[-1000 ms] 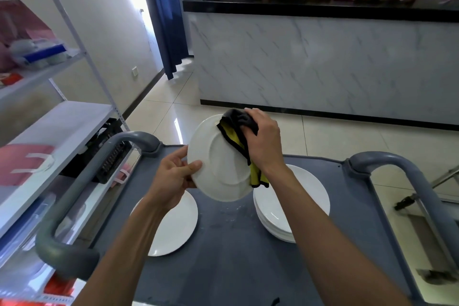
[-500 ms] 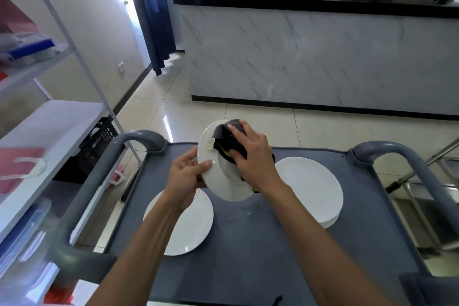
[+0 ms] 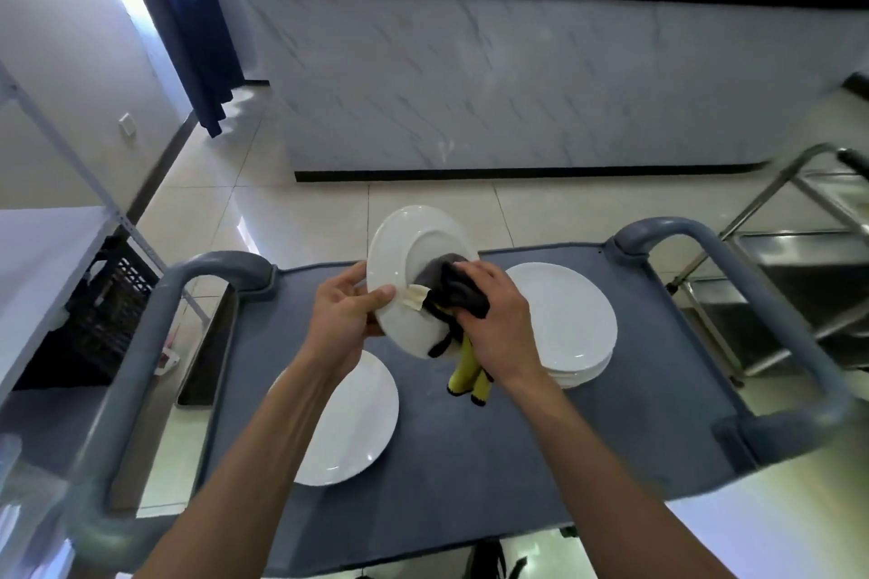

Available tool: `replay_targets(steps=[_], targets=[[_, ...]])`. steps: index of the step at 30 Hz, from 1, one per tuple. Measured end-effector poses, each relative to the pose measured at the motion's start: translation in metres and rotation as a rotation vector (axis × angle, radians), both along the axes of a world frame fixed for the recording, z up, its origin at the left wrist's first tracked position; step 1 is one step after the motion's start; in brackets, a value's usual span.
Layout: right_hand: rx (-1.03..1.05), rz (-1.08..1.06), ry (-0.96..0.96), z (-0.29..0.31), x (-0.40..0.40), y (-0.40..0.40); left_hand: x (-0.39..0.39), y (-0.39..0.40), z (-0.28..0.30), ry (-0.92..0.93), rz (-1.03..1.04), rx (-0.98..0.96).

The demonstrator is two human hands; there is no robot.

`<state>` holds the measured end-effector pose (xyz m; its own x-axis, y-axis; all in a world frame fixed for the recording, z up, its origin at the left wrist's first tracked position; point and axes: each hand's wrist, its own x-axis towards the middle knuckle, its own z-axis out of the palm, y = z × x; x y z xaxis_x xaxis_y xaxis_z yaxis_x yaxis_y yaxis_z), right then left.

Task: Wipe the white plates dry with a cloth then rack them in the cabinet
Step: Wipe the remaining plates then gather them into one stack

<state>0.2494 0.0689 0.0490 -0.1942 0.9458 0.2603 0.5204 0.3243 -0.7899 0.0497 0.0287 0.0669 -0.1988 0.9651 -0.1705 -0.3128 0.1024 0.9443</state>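
Note:
My left hand (image 3: pixel 345 313) grips the left rim of a white plate (image 3: pixel 399 244), held tilted above the grey cart (image 3: pixel 470 461) with its underside toward me. My right hand (image 3: pixel 493 320) presses a dark grey and yellow cloth (image 3: pixel 451 292) against the plate's base; the cloth's yellow ends hang down below the hand. A single white plate (image 3: pixel 357 428) lies flat on the cart at the left. A stack of white plates (image 3: pixel 573 324) sits on the cart at the right, partly hidden by my right hand.
Grey curved handles (image 3: pixel 131 371) rise at both sides of the cart. A white metal shelf unit (image 3: pixel 42 259) stands at the left with a black crate (image 3: pixel 108 306) under it. A steel trolley (image 3: pixel 799 259) is at the right. A marble-fronted counter (image 3: pixel 517 75) stands ahead.
The view has tilted down and nearer. The plate now shows its underside to me, and my right hand with the cloth has slid from the upper part down to the plate's base.

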Motion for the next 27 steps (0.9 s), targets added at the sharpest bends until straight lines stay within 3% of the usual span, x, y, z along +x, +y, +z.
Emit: replay_targets(steps=[7, 23, 27], targets=[[0.015, -0.164, 0.05, 0.01, 0.035, -0.009, 0.027, 0.017, 0.007, 0.19, -0.083, 0.07], [0.049, -0.49, 0.118, 0.027, 0.176, -0.009, 0.135, 0.071, -0.004, 1.332, -0.3, 0.556], [0.054, -0.52, 0.14, 0.027, 0.205, -0.003, 0.154, 0.08, -0.024, 1.515, -0.327, 0.619]])
